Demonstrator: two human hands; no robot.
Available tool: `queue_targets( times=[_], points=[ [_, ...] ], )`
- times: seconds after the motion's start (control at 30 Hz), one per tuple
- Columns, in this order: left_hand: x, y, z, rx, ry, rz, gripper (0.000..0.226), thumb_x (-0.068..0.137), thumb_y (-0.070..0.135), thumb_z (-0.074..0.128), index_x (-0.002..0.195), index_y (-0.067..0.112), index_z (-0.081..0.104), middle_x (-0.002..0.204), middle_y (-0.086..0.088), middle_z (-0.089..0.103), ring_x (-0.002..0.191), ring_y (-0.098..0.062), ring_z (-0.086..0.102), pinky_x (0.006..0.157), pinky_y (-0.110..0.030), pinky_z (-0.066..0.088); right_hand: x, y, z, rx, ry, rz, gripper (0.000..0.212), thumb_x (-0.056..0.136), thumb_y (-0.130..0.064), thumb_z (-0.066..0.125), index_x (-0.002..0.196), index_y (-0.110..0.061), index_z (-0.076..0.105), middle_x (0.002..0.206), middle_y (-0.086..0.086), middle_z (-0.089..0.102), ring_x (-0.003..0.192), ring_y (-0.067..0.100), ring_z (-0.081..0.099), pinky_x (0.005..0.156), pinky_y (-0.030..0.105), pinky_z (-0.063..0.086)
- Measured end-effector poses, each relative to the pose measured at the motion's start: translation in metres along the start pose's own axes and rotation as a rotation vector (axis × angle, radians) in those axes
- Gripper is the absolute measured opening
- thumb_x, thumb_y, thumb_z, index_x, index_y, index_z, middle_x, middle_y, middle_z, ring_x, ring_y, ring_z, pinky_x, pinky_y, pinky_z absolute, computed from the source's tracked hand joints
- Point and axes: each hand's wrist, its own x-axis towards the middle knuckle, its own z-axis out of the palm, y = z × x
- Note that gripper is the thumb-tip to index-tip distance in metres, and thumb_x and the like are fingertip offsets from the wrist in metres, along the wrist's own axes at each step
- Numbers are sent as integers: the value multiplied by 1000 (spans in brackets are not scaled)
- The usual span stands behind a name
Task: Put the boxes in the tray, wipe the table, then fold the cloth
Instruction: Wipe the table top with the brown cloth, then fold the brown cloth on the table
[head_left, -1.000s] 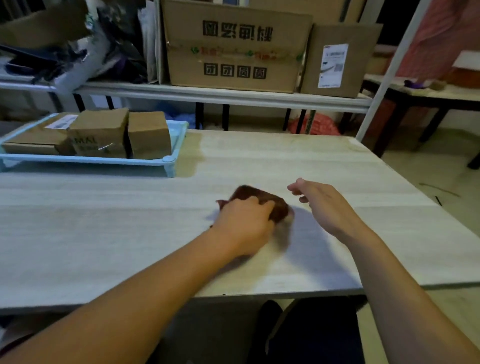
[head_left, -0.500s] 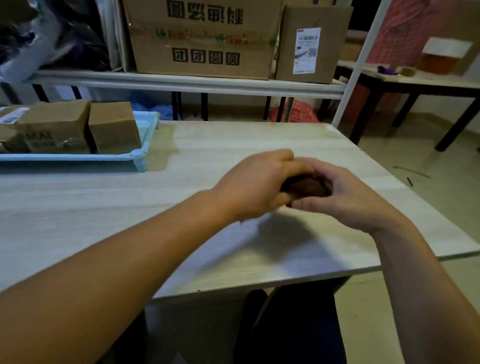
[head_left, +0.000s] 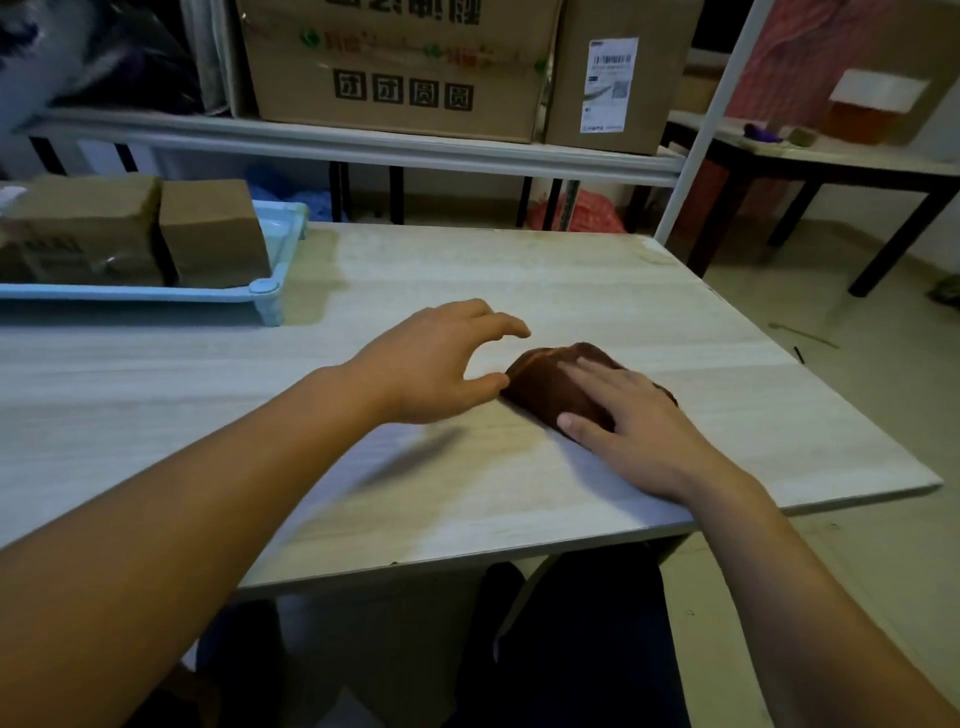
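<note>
Cloth (head_left: 550, 382) folded small, mid-table (head_left: 571, 270). Right hand (head_left: 631, 426) lies flat on it, fingers extended, probably pressing the fold. Left hand (head_left: 441, 364) beside it, fingers spread, gripping nothing. Boxes (head_left: 208, 231) sit in tray (head_left: 265, 291).

Pale wooden tabletop (head_left: 519, 270) bare across middle, near edge and far right corner: free passage there. Far left blocked by light-blue plastic tray (head_left: 260, 291) carrying brown cardboard boxes (head_left: 210, 234). Brown folded cloth (head_left: 550, 379) sits right of centre, right hand (head_left: 631, 421) flat on it, left hand (head_left: 441, 364) spread just beside. Grey metal shelf rail (head_left: 363, 150) and white upright post (head_left: 706, 124) close off far side.
</note>
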Motion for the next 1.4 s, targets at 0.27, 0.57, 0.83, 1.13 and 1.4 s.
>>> queue_targets(
  times=[0.27, 0.57, 0.83, 1.13, 1.4],
  points=[
    [-40, -32, -8, -124, 143, -172, 52, 95, 15, 59, 140, 39, 49, 128, 10, 58, 111, -6, 55, 96, -31, 49, -18, -57, 26, 9, -7, -59, 54, 105, -43, 49, 158, -41, 36, 169, -14, 29, 158, 16, 20, 126, 35, 14],
    [-54, -46, -50, -201, 297, -246, 55, 94, 3, 57, 139, 34, 53, 122, 10, 59, 107, -7, 57, 79, -16, 43, -54, -204, 64, 272, -104, -385, 45, 106, -29, 52, 150, -37, 49, 152, -11, 56, 142, 15, 43, 121, 34, 29],
    [-56, -42, -59, -538, 179, -263, 34, 105, 41, 40, 120, 33, 70, 110, 8, 73, 104, -5, 64, 88, -30, 49, 22, -134, -11, 1072, -168, 54, 27, 106, -20, 55, 127, -19, 71, 102, 16, 78, 86, 30, 74, 74, 40, 60],
    [-41, -52, -58, -931, 45, -238, 53, 81, -12, 62, 127, 15, 63, 120, -12, 71, 114, -24, 68, 92, -37, 57, 68, -100, -32, 1537, -542, 252, 39, 96, -29, 63, 115, 5, 68, 105, 23, 71, 92, 32, 73, 88, 40, 61],
    [-31, -64, -36, -1028, 200, -680, 19, 96, 19, 62, 109, 10, 72, 101, -16, 78, 80, -22, 77, 73, -37, 60, 77, -61, -10, 1324, -394, 22, 85, 67, -23, 94, 143, -18, 57, 141, 24, 64, 129, 42, 63, 112, 59, 45]
  ],
)
